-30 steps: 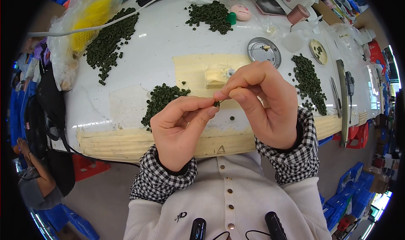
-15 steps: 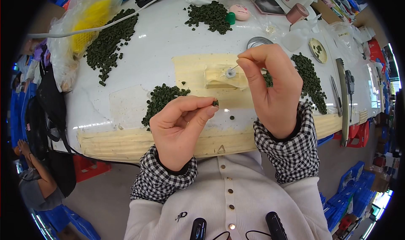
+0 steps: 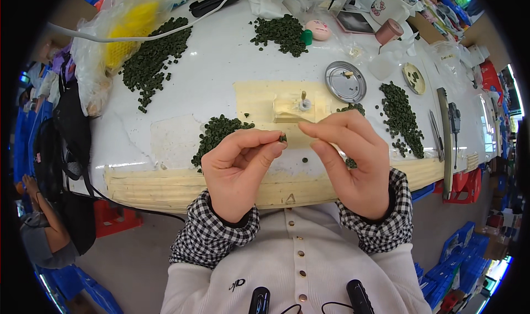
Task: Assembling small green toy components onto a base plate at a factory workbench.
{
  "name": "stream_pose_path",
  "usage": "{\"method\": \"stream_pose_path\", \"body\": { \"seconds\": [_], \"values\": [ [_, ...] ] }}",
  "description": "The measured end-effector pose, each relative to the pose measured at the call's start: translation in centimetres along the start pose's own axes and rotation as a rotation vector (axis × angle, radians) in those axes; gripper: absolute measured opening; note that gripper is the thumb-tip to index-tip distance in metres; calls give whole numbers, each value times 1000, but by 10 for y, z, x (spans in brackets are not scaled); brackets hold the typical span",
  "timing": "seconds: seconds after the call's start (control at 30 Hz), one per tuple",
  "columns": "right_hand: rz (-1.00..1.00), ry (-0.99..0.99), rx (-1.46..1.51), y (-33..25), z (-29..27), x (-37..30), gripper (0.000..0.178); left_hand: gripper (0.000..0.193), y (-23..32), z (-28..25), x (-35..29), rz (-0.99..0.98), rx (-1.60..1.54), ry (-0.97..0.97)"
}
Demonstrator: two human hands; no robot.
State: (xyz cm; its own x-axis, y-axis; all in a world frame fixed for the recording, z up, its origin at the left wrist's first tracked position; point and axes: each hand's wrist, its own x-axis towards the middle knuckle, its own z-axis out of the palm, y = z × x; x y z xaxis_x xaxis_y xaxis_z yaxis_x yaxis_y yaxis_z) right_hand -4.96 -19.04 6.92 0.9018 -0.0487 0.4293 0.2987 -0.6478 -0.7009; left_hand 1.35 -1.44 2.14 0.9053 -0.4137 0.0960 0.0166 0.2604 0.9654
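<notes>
A white tabletop (image 3: 212, 71) is observed, its near edge covered with cream tape strips (image 3: 160, 188). Dark green pieces are heaped at far left (image 3: 157, 54), far centre (image 3: 279, 35), centre-left (image 3: 218, 140) and right (image 3: 403, 118). A cream block (image 3: 286, 111) is set on a tape sheet (image 3: 251, 96). A round metal dish (image 3: 338, 91) and a pink spool (image 3: 389, 32) are noted; the far clutter cannot be fully identified.

View down onto a white desk (image 3: 210, 74). A left hand (image 3: 234, 173) pinches a small dark green piece (image 3: 284, 139) between its fingers. Just beside it, the right hand (image 3: 356, 162) has thumb and forefinger slightly apart. Behind them sits a cream-coloured block (image 3: 284, 111). Around lie heaps of similar green pieces (image 3: 400, 115), a round metal dish (image 3: 333, 86) and a pink spool (image 3: 389, 32).
</notes>
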Motion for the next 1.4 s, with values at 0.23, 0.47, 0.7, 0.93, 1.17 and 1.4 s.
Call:
{"method": "stream_pose_path", "body": {
  "seconds": [0.23, 0.47, 0.7, 0.93, 1.17, 1.4],
  "values": [
    [40, -81, 187, 6, 10, -14, 33, 19, -1, 1, 0, 28, 5, -10],
    [32, -88, 231, 10, 12, -17, 34, 18, -4, -1, 2, 91, 68, -51],
    [42, -84, 207, 9, 10, -21, 33, 16, -2, 1, 2, 95, 111, -77],
    [101, 127, 52, 15, -20, -24, 29, 17, -1, 4, 1, 215, 571, -212],
    [179, 193, 56, 15, -30, -42, 24, 20, -4, 6, 0, 408, 935, -298],
    [197, 286, 62, 21, -38, -53, 24, 11, 24, -3, -13, 517, 691, -111]
  ]
}}
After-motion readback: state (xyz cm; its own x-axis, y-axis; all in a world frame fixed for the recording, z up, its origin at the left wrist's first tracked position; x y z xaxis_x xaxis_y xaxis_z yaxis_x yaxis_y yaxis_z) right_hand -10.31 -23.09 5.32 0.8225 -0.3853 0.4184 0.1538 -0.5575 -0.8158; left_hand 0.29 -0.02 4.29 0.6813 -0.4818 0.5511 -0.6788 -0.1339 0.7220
